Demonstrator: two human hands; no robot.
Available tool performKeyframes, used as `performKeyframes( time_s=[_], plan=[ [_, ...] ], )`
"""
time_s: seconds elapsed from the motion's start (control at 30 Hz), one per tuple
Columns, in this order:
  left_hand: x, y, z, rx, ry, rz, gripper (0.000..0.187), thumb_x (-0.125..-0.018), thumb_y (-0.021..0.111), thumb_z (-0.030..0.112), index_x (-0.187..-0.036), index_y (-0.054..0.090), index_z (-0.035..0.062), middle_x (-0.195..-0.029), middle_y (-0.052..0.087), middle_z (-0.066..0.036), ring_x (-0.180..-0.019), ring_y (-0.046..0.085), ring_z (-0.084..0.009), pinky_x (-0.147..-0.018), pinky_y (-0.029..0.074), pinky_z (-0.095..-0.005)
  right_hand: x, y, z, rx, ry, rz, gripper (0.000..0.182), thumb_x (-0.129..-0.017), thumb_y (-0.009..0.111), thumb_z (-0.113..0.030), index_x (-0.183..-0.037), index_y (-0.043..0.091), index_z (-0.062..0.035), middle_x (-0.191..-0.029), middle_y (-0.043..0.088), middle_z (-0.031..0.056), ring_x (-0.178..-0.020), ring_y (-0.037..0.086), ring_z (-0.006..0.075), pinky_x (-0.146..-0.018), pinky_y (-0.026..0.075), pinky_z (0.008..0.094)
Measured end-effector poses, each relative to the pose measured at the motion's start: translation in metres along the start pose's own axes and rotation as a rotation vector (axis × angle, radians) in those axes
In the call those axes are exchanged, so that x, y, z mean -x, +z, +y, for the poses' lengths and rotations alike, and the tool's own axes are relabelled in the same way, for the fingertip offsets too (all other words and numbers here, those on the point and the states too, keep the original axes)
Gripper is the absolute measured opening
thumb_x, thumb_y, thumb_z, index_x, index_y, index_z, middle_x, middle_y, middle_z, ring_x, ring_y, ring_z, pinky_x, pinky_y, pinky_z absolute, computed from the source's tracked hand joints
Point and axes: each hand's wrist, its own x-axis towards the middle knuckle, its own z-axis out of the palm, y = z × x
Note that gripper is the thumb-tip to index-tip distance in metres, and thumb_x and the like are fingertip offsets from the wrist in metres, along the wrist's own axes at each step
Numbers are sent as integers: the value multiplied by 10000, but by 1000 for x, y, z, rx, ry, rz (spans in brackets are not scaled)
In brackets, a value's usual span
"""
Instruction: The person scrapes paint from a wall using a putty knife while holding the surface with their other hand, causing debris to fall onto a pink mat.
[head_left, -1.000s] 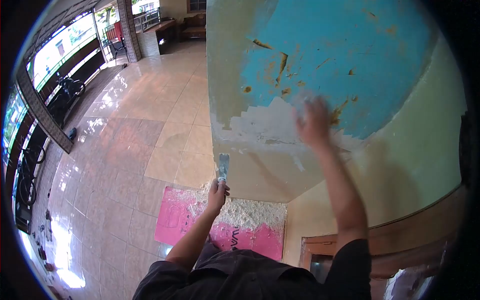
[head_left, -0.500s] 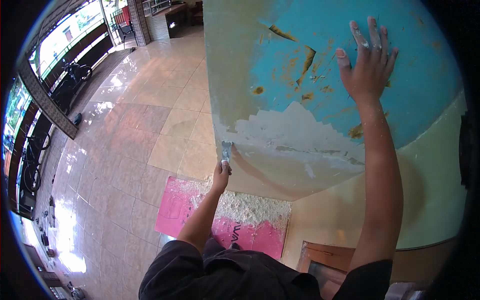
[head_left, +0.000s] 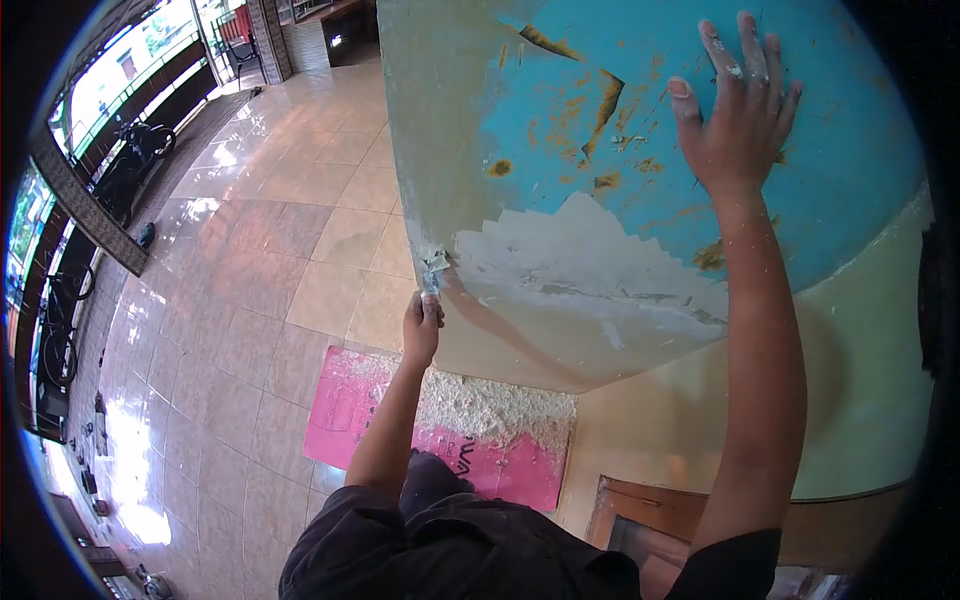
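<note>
One scraper (head_left: 431, 281) jutting past fingers (head_left: 439, 314) of left hand (head_left: 421, 328)

Left hand (head_left: 424, 325) gripping scraper (head_left: 432, 277), right hand (head_left: 738, 135) on blue wall (head_left: 560, 110)

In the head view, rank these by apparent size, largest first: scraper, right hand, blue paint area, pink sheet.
1. Blue paint area
2. Pink sheet, partly debris-covered
3. Right hand
4. Scraper, partly hidden by the fingers

Wall (head_left: 600, 225) blocking ahead, open room leftward above tiled floor (head_left: 240, 300)
</note>
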Motion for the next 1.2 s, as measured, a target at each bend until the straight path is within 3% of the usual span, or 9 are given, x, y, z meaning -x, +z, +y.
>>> performKeyframes(
  time_s=[0.3,0.4,0.43,0.53,0.63,0.93,1.2],
  plan=[
    [-26,9,103,-52,198,-41,308,-1026,412,306,-867,486,52,-676,478,-4,-591,452,-89,-543,395,-256,-1,-4,-5,24,32,-39,493,-919,494,-498,-1367,441,-300,-1489,357,13,-1365,328,311,-1054,236,634],
    [-19,2,75,-158,242,-16,298,-1030,391,287,-871,487,53,-677,484,-8,-599,462,-88,-561,409,-253,-2,-4,-5,25,29,-28,485,-919,499,-485,-1363,445,-297,-1489,358,15,-1366,327,313,-1057,237,627],
    [-12,3,58,-122,183,32,336,-1025,405,278,-785,469,51,-646,488,-13,-590,477,-96,-569,415,-256,-2,-4,-5,21,20,-14,482,-919,499,-483,-1360,449,-295,-1489,359,17,-1366,327,315,-1059,236,624],
    [4,-13,-35,2,19,-66,316,-1028,395,311,-855,476,59,-679,479,-8,-614,476,-96,-587,428,-261,-2,-6,-6,31,32,-28,482,-921,491,-490,-1356,456,-285,-1486,365,27,-1367,327,314,-1062,233,621],
    [4,-10,-32,6,-23,-30,315,-1028,396,318,-859,476,64,-684,472,-1,-613,467,-90,-587,428,-258,2,-4,1,46,33,-57,483,-921,490,-493,-1351,464,-275,-1482,371,39,-1370,324,313,-1068,226,620],
    [-17,-17,30,-24,92,-79,295,-1029,402,319,-869,464,79,-686,469,7,-594,442,-77,-550,395,-242,5,2,1,53,58,-69,512,-915,467,-543,-1369,443,-307,-1500,347,29,-1376,314,314,-1075,204,622],
    [-11,-24,-12,11,51,-55,310,-1026,402,317,-855,462,65,-684,472,0,-614,465,-88,-593,429,-247,4,2,-1,58,67,-57,503,-931,426,-557,-1362,447,-299,-1493,357,48,-1371,318,333,-1078,196,625]
  ],
)
